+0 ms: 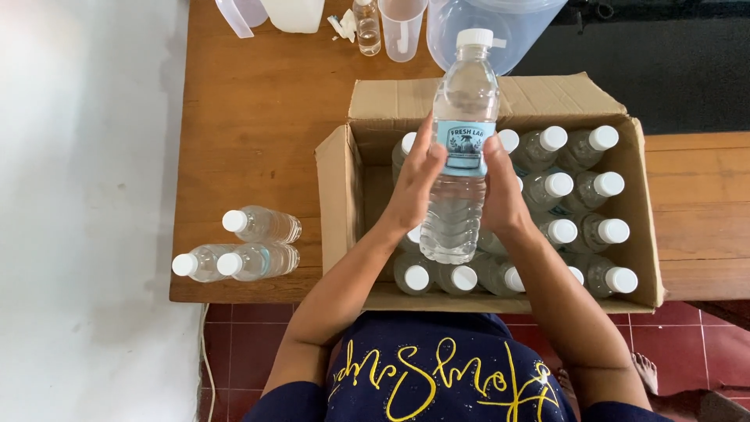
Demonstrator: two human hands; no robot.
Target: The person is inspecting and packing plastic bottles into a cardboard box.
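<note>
I hold a clear plastic water bottle [461,156] with a white cap and a pale blue label upright above an open cardboard box [344,195]. My left hand [414,184] presses its left side and my right hand [500,191] grips its right side, both around the label. Inside the box stand several more capped bottles [582,187], packed in rows.
Three bottles [242,250] lie on their sides at the left end of the wooden table [250,117]. Clear plastic jugs [400,27], a small bottle [366,27] and a large clear tub [484,19] stand at the table's far edge. Red floor tiles show below.
</note>
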